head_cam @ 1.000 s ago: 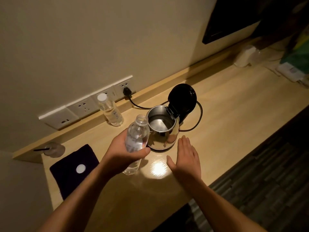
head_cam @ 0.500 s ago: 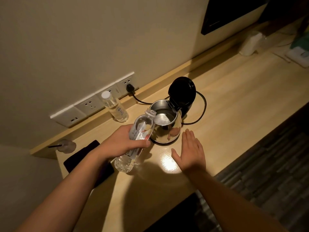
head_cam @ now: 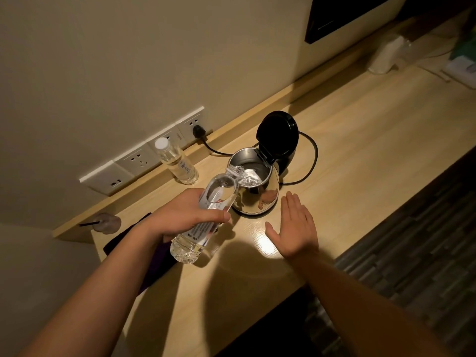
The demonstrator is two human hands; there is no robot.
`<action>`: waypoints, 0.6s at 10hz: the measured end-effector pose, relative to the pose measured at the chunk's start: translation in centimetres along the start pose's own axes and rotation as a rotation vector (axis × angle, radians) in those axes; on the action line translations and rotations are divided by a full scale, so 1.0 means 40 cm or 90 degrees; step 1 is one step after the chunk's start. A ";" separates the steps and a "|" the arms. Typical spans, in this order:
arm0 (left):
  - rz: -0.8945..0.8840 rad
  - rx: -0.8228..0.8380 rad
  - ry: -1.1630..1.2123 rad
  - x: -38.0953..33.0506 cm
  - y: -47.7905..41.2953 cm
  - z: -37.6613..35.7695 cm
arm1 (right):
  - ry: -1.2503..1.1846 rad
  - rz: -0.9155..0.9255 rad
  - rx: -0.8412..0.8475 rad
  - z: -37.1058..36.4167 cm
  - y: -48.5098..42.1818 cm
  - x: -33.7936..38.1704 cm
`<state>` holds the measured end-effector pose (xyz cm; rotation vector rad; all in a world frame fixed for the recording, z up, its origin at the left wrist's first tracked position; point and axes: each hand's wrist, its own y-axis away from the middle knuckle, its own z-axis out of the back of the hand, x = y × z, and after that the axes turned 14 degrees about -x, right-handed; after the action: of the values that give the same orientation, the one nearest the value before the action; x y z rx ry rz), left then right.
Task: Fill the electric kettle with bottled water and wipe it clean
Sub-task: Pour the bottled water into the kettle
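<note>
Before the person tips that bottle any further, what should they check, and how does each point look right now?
1. Kettle lid open and clear of the pour: ok.
2. Mouth of the tilted bottle over the kettle opening: ok, water is running in.
3. Left hand gripping the bottle firmly: ok.
4. Right hand away from the stream: ok, open, beside the kettle.
5. Water level inside: cannot tell.
6. Plug seated in the wall socket while water is poured nearby: not ok, a spill risk.
</note>
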<state>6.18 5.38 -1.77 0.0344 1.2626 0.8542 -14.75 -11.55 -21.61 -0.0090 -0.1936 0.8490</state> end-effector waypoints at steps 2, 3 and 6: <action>0.020 -0.020 0.010 -0.005 0.001 0.000 | -0.010 -0.004 -0.003 -0.001 0.002 -0.001; 0.023 -0.024 0.025 -0.011 0.009 0.001 | -0.015 -0.005 -0.004 0.000 0.002 0.000; 0.031 -0.038 0.009 -0.008 0.016 0.012 | -0.012 -0.002 -0.002 0.006 0.003 0.001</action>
<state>6.22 5.83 -1.06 0.0111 1.2528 0.9350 -14.84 -11.47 -21.37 -0.0039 -0.2124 0.8466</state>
